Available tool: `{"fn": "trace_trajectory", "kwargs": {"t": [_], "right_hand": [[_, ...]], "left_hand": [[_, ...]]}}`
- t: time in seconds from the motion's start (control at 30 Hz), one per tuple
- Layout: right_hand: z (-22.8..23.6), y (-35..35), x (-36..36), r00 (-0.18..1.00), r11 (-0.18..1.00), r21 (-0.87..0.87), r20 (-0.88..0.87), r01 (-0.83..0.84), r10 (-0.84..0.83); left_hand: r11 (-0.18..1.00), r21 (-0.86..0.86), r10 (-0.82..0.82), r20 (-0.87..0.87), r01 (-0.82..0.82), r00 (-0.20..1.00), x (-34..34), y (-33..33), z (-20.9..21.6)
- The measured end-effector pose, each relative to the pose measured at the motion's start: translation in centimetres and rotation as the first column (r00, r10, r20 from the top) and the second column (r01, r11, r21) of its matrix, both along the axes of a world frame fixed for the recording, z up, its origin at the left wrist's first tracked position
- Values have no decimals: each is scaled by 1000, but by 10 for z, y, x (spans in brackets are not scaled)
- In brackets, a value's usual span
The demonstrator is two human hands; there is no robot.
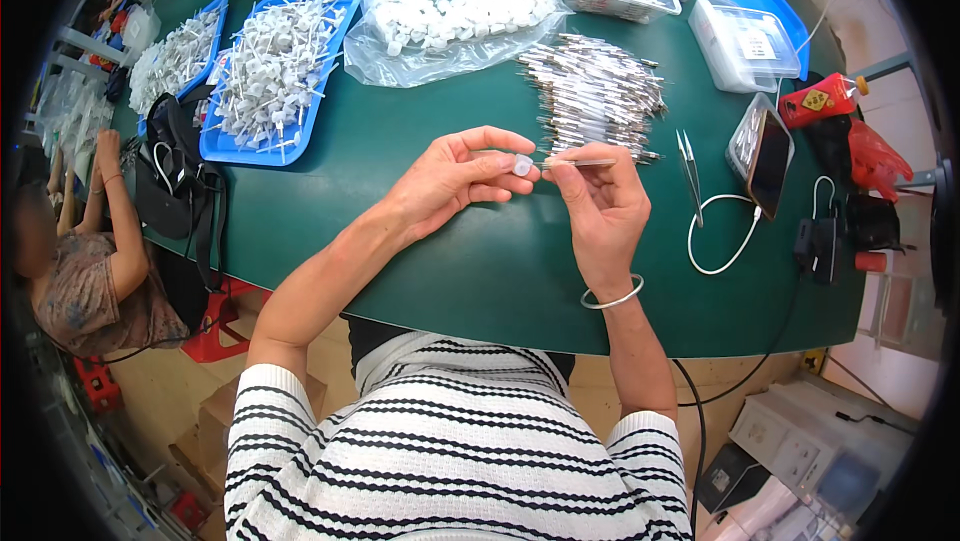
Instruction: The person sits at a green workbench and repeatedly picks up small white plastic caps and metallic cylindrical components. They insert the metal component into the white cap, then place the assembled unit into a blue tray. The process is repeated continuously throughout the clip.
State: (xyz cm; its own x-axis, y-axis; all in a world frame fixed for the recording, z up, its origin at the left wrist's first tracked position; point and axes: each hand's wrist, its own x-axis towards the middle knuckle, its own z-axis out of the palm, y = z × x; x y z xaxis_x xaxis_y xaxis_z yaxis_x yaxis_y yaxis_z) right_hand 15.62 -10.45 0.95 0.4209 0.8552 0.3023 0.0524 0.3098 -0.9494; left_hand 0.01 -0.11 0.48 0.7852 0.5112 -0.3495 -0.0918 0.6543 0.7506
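Observation:
Above the middle of the green table [470,281], my left hand [445,176] pinches a small white plastic cap [522,165] between thumb and fingers. Close on its right, my right hand [605,201] grips a thin metal rod [592,162] between thumb and forefinger. The rod's left end meets or nearly meets the cap; I cannot tell if it is inside. Just beyond my right hand lies a heap of similar slim metal rods [595,91]. Farther back is a clear bag of white caps [450,1].
Blue trays hold white caps with stems [275,71] at the left. Tweezers [690,176], a phone [768,166] on a white cable, clear plastic boxes [745,41] and a red bottle [820,101] are on the right. A black bag [175,176] and another person [90,271] are at left.

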Motion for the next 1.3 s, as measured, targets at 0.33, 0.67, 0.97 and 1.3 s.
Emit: {"fn": "trace_trajectory", "kwargs": {"t": [0.33, 0.67, 0.97, 1.3], "right_hand": [[-1, 4, 7, 954, 989, -15, -265, -148, 139], [-4, 3, 6, 957, 978, -85, -236, -192, 167], [-1, 2, 5, 960, 964, -127, -192, -233, 206], [0, 2, 7, 960, 952, -171, -161, -255, 228]], "left_hand": [[995, 94, -12, -69, 18, 998, -1, 4, 5], [880, 467, -27, -134, 87, 991, -4, 4, 8], [863, 494, -38, -149, 107, 988, -4, 4, 7], [765, 633, 9, -196, 119, 981, -4, 4, 4]]}}
